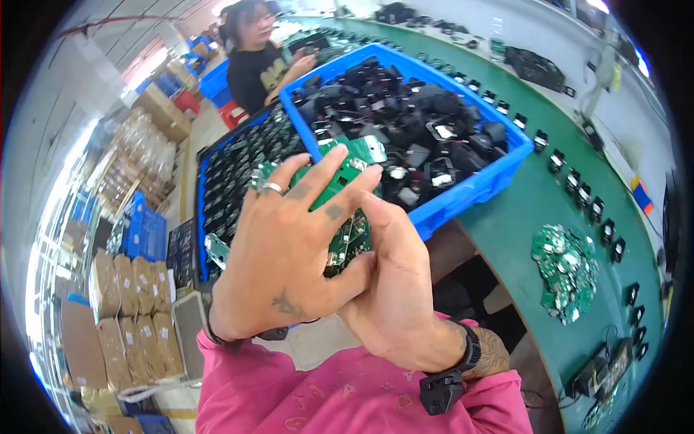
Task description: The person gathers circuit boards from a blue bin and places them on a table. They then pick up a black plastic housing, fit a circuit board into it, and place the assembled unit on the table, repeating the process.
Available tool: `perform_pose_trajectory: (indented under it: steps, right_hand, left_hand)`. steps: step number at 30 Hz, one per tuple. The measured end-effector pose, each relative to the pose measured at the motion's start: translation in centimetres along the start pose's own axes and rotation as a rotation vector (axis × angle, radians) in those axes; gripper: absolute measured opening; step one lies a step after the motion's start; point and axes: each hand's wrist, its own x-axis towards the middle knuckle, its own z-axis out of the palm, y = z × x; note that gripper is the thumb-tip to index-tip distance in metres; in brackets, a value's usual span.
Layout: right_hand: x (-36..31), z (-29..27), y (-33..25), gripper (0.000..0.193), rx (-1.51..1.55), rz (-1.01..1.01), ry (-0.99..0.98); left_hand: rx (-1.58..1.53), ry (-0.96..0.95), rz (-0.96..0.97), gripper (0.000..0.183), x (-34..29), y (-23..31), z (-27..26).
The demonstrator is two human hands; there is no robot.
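A bunch of green circuit boards [347, 177] is gripped between my two hands, above the near corner of a blue crate. Across the top of the boards lies my left hand [285, 231], its fingers curved over them and its thumb bent toward my other palm. From the right, my right hand [394, 278] closes on the boards' near side; its other fingers are mostly hidden. Silvery parts show on several boards. One more board piece [216, 251] sticks out left of my left hand.
The blue crate [473, 199] holds many black plastic parts. Beside it stands a tray of dark parts [246, 163]. On the green table [499, 231] lie a pile of circuit boards [565, 271] and a row of black parts [573, 181]. Another person [253, 72] works beyond the tray.
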Motion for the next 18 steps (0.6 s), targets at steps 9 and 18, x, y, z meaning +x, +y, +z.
perform_pose_trajectory:
  steps: [9, 18]
  right_hand:
    - [-5.4, -2.1, -10.5, 0.029, 0.005, -0.578, 0.093]
    - [-12.5, -10.3, -21.5, 0.051, 0.052, -0.784, 0.355]
  left_hand:
    - [-0.043, 0.058, 0.428, 0.068, 11.2, 9.8, 1.9]
    - [-0.232, -0.122, 0.585, 0.066, 19.3, 22.0, 11.9]
